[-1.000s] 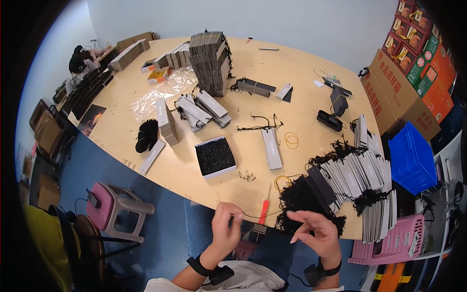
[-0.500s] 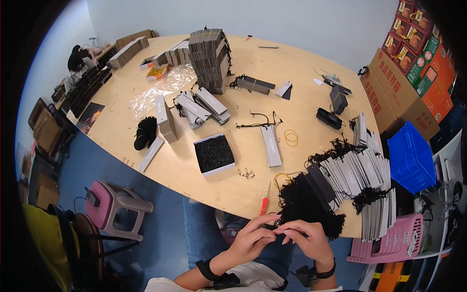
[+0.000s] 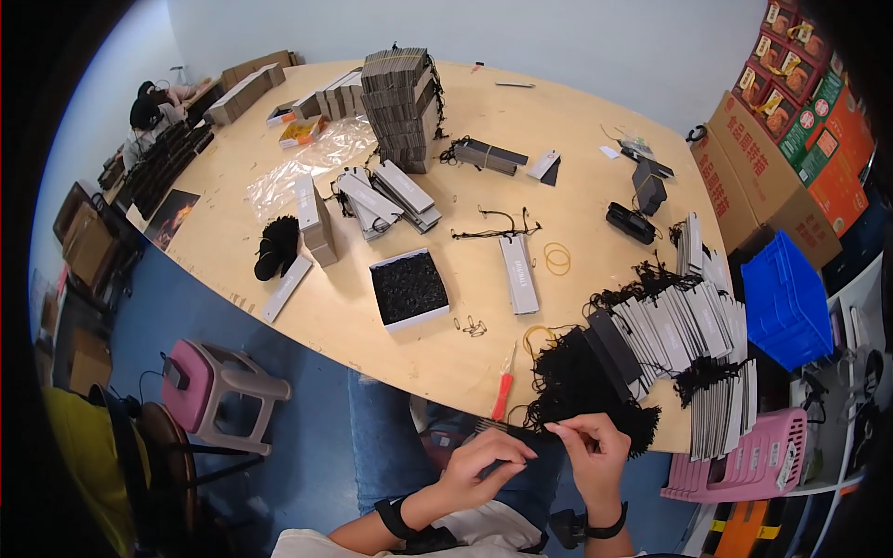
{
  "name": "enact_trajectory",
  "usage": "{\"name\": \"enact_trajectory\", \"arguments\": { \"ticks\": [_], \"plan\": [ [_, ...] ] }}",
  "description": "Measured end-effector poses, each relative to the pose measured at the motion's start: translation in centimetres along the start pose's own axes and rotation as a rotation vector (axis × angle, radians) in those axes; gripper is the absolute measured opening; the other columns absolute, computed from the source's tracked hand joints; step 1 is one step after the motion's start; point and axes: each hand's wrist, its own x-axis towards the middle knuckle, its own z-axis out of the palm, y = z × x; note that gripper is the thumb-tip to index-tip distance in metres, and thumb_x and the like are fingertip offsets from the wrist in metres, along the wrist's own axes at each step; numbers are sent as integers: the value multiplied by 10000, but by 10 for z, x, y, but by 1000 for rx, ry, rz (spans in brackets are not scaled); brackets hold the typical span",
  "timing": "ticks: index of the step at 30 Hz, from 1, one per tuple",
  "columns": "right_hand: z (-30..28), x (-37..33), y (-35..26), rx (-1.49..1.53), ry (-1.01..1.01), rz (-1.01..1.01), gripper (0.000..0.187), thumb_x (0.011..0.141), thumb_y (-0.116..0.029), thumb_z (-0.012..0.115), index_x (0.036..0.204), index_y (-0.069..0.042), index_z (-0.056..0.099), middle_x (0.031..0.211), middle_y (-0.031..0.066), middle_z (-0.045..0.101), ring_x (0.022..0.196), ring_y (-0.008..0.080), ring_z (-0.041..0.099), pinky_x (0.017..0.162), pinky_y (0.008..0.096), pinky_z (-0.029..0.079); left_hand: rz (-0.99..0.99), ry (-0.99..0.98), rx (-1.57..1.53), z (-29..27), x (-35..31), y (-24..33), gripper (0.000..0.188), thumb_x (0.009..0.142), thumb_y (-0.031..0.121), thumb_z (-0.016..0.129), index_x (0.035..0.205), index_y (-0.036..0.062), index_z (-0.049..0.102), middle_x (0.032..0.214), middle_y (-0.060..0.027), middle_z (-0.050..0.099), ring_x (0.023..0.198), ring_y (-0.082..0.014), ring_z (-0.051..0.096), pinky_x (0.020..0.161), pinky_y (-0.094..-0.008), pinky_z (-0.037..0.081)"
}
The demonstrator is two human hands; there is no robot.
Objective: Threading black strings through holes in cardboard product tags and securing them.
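Observation:
My left hand (image 3: 479, 471) is raised over my lap at the table's near edge, its thumb and fingertips brought together. To the right, my right hand (image 3: 597, 453) is in a pinch with its fingertips close to a heap of black cords (image 3: 581, 386). Whatever either pinch holds is too small to make out. A screwdriver-like tool with a red handle (image 3: 502, 395) lies on the table just beyond my hands. Grey tags with black cords (image 3: 679, 330) stand in rows beside the heap. A single grey tag (image 3: 519, 274) lies farther off with its cord spread out.
A white box of small black pieces (image 3: 409, 288) sits mid-table, with several small metal rings (image 3: 471, 325) near it. Yellow rubber bands (image 3: 556, 259) lie to the right. Behind rises a tall bundled stack of tags (image 3: 395, 116). A pink stool (image 3: 209, 391) stands left; a blue crate (image 3: 786, 302) is right.
My hands were together, fingertips meeting; now they are apart. The left has shifted slightly down, and the right has risen a little. Things on the table keep their places.

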Motion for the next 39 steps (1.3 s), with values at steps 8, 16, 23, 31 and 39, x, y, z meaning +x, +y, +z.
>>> {"name": "enact_trajectory", "arguments": {
  "ticks": [8, 16, 23, 31, 39],
  "plan": [
    [11, -8, -1, -251, 161, -523, 249, 658, -65, 869, 846, -113, 712, 855, 28, 606, 650, 145, 556, 519, 248, 427, -222, 88, -702, 16, 4, 7, 83, 961, 0, 574, 1039, 6, 601, 1225, -169, 613, 1117, -210, 588, 998, -344, 436],
    [17, -17, 7, -150, 57, -579, 250, 674, -118, 869, 855, -104, 698, 832, 33, 627, 653, 166, 580, 538, 275, 436, -214, 118, -669, 11, 7, 7, 71, 964, 43, 587, 1007, -12, 597, 1112, -191, 627, 1011, -189, 605, 897, -331, 493],
    [-9, -5, -3, 180, -171, -231, 183, 787, -78, 794, 942, -47, 704, 854, 59, 634, 650, 90, 544, 536, 216, 422, -141, -178, -538, -9, 9, 4, 42, 948, -52, 548, 958, -15, 565, 1065, -158, 641, 992, -219, 646, 876, -329, 518],
    [-10, 28, -4, 229, -713, -60, 112, 855, -40, 707, 961, -34, 674, 887, 30, 602, 693, 94, 549, 582, 220, 425, -164, -310, -351, -20, 10, 6, 66, 936, -78, 532, 956, -22, 561, 958, -133, 640, 909, -226, 675, 796, -307, 536],
    [-9, 31, -5, 208, -807, -29, 87, 859, -30, 697, 932, -26, 651, 909, 46, 596, 752, 124, 570, 636, 238, 452, -215, -359, -308, -24, 11, 5, 38, 959, -34, 537, 972, -16, 566, 948, -106, 649, 911, -185, 675, 800, -287, 530]
  ]
}}
